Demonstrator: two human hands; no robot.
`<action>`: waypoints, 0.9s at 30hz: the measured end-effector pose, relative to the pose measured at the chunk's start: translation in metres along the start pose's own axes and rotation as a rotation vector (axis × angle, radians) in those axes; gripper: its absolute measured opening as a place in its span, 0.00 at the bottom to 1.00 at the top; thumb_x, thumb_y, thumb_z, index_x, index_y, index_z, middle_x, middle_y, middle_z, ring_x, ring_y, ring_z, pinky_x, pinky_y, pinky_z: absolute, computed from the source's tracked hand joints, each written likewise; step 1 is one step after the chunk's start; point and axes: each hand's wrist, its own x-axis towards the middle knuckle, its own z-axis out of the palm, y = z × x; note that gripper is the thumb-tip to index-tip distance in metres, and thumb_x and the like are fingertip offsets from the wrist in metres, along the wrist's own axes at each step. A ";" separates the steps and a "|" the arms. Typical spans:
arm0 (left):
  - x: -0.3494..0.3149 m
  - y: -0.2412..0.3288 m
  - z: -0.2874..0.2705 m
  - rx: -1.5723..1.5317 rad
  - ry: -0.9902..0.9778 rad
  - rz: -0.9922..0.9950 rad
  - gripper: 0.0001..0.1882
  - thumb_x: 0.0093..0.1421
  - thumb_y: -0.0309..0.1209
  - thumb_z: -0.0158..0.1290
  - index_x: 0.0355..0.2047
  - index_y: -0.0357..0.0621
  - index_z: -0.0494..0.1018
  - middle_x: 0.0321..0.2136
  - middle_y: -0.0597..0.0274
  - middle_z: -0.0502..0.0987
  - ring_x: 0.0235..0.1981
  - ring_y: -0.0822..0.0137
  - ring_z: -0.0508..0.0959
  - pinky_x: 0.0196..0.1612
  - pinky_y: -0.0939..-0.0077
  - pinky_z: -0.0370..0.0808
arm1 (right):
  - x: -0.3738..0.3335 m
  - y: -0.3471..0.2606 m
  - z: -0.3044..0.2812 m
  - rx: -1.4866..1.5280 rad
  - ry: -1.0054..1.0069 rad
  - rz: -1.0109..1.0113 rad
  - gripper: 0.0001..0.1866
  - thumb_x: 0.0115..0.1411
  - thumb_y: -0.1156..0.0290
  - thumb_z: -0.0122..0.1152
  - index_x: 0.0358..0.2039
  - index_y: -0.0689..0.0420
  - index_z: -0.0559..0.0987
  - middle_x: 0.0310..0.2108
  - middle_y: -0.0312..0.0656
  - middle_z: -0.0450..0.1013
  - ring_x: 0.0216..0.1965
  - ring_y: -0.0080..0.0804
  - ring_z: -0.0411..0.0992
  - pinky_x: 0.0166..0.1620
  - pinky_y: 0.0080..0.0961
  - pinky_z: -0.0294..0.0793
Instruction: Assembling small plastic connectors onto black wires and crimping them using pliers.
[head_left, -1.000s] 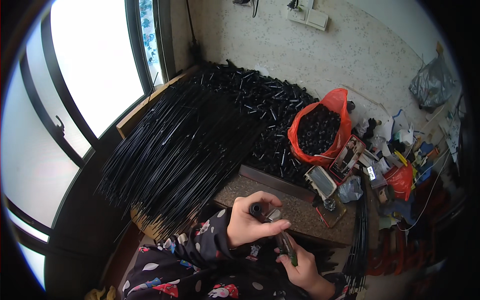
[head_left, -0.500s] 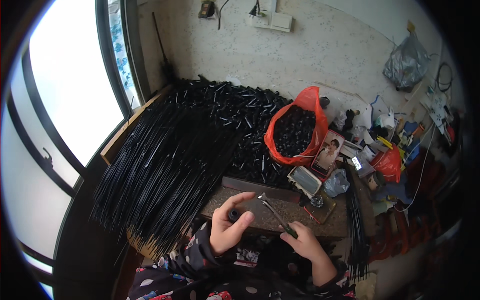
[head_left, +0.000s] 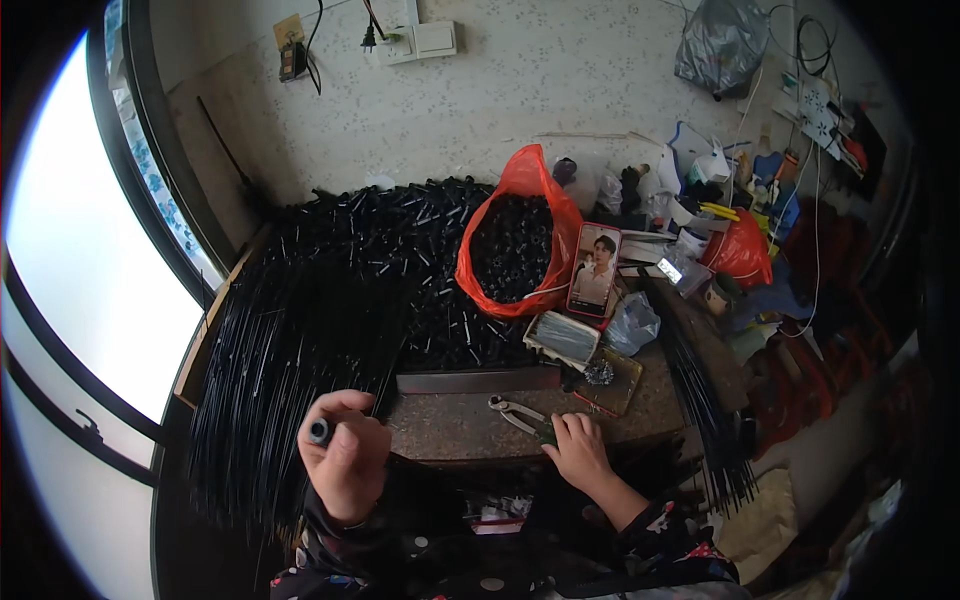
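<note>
Over the front left of the workbench, my left hand (head_left: 348, 462) is closed around a short black tube (head_left: 319, 431), whose open round end points up between thumb and curled fingers. My right hand (head_left: 583, 452) rests at the bench's front edge with its fingers over the green handle of the pincers (head_left: 517, 414). The pincers' metal jaws lie at the bare strip of bench, tilted to the left. Beside my left hand spreads a large bundle of long thin black rods (head_left: 270, 400). Behind it lies a heap of short black tubes (head_left: 420, 240).
An open red plastic bag (head_left: 468, 285) of small black parts stands mid-bench. A phone (head_left: 594, 268) leans beside it, near a small tray of thin pins (head_left: 566, 337). More black rods (head_left: 690, 370) hang over the right edge. Clutter (head_left: 720, 215) fills the back right.
My left hand has moved left, away from the pincers, with the black tube still in it. My right hand has lowered the pincers to the bench. The whole view has shifted.
</note>
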 end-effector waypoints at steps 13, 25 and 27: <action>0.017 -0.069 -0.088 1.289 -0.287 -0.393 0.26 0.45 0.40 0.62 0.41 0.38 0.71 0.36 0.56 0.71 0.39 0.61 0.74 0.40 0.72 0.72 | -0.024 0.103 -0.141 -0.004 0.527 0.402 0.21 0.57 0.73 0.53 0.51 0.63 0.67 0.46 0.54 0.68 0.47 0.46 0.68 0.48 0.32 0.65; 0.013 -0.133 -0.171 2.135 0.096 -0.113 0.11 0.42 0.32 0.56 0.24 0.44 0.68 0.25 0.61 0.70 0.30 0.62 0.72 0.28 0.72 0.70 | -0.062 0.300 -0.058 -0.241 0.073 0.721 0.25 0.56 0.56 0.54 0.43 0.66 0.73 0.40 0.58 0.70 0.43 0.54 0.68 0.45 0.38 0.67; 0.006 -0.126 -0.174 2.126 0.112 -0.166 0.14 0.42 0.34 0.58 0.25 0.42 0.67 0.25 0.60 0.71 0.32 0.62 0.72 0.30 0.71 0.71 | -0.050 0.261 -0.081 -0.289 0.080 0.690 0.23 0.57 0.56 0.52 0.40 0.66 0.74 0.37 0.57 0.70 0.42 0.54 0.66 0.47 0.39 0.65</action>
